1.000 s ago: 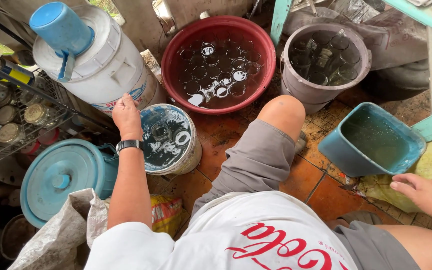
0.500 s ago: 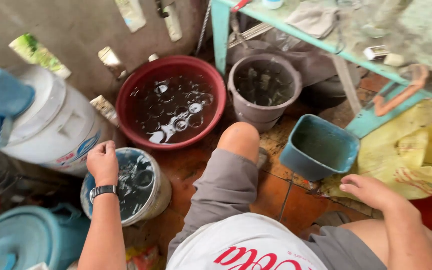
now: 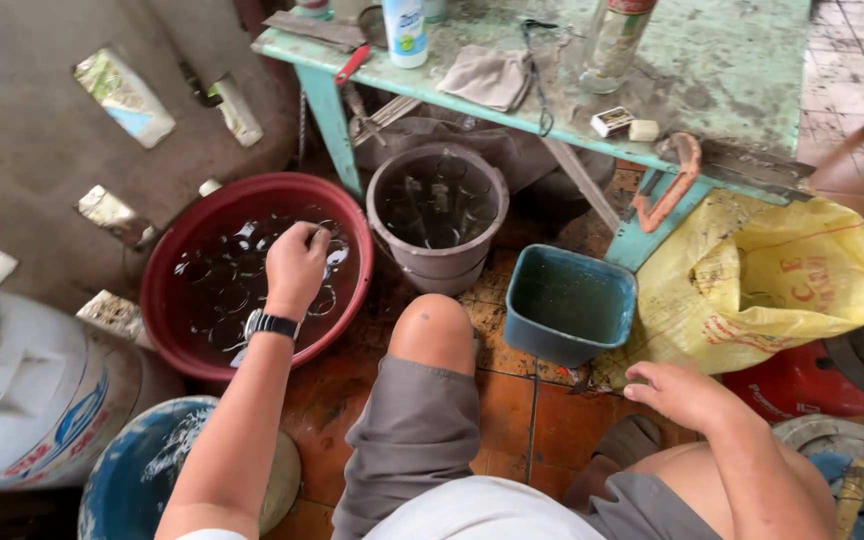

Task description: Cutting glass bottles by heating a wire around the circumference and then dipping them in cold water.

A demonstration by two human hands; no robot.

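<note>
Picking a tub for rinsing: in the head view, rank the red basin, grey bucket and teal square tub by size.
1. Round red plastic basin, widest, left hand over it.
2. Round grey plastic bucket and teal square plastic tub look alike; unranked.

Lighting: soft, even daylight; shadows faint. Glare: pale glints on water in the round red plastic basin (image 3: 167,260). Focus: sharp centrally; edges slightly stretched by wide lens.

The left hand (image 3: 295,265) has left the small bucket (image 3: 167,470) for the red basin (image 3: 347,215).
</note>
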